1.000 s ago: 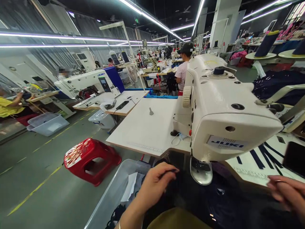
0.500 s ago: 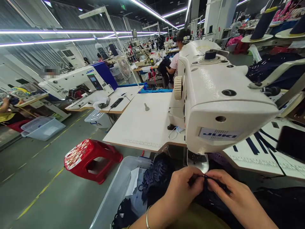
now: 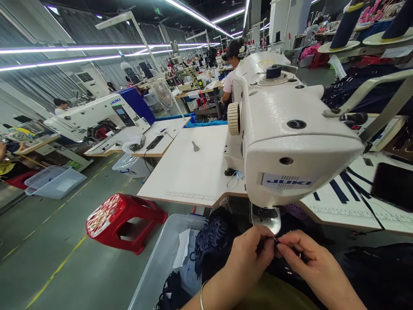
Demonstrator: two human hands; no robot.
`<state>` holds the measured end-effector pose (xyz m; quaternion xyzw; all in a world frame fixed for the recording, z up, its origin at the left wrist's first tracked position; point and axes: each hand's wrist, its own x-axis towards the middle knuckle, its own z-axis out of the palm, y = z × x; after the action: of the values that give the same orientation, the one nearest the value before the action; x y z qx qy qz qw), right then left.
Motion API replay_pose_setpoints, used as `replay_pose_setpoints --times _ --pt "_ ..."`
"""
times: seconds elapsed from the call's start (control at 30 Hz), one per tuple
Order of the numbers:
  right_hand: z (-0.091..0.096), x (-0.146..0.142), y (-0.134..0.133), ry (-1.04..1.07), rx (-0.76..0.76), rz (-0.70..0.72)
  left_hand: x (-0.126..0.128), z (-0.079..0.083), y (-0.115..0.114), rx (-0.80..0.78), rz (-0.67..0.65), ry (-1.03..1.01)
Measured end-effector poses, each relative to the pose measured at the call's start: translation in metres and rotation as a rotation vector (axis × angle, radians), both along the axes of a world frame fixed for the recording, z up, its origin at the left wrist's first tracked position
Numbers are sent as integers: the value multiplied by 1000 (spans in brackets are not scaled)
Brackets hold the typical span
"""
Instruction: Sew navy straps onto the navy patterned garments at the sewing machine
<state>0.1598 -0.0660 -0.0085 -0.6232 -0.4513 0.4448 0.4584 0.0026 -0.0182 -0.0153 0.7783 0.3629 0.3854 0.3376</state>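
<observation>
Right hand (image 3: 314, 260) has come in from four o'clock; it and the left hand (image 3: 247, 256) pinch a small dark piece (image 3: 276, 241), six o'clock of the sewing machine (image 3: 290, 129). Seemingly fine handling, calling next for steady pinching.

I get bright, cool light from overhead strips (image 3: 190, 13), with glare on the machine (image 3: 297, 120). Dark cloth (image 3: 377, 271) loses detail, and the edges look stretched.

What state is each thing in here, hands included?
Left hand: pinching a small dark piece.
Right hand: pinching too, fingertips close to the left's.
Nearest sewing machine: cannot tell whether running.
Phone: lying down, screen dark.
Plastic bin: open, holding dark fabric and white paper.
Red stool: standing.
Ceiling lights: on.
</observation>
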Motion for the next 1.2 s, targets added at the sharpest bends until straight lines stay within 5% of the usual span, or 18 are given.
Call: replay_pose_setpoints --times 0.1,0.2,0.4,0.57,0.67,0.93,1.07,1.2 --pt "0 0 2 -37 42 -27 0 6 2 -188 -40 -72" --pt "-5 0 0 -16 81 -17 1 7 1 -186 -3 -78" --pt "-17 7 -2 -94 214 202 1 -6 -1 17 52 -93" --pt "-6 11 2 24 54 234 -4 -4 3 273 -111 46" --pt "-8 17 3 -114 47 352 -7 -1 4 354 -100 168" --pt "-17 19 4 -502 282 284 -5 11 1 -13 -166 194" --pt "-8 17 4 -403 138 215 -8 15 1 -49 -248 127" --pt "0 18 7 -185 -25 378 -12 14 1 13 -316 5"
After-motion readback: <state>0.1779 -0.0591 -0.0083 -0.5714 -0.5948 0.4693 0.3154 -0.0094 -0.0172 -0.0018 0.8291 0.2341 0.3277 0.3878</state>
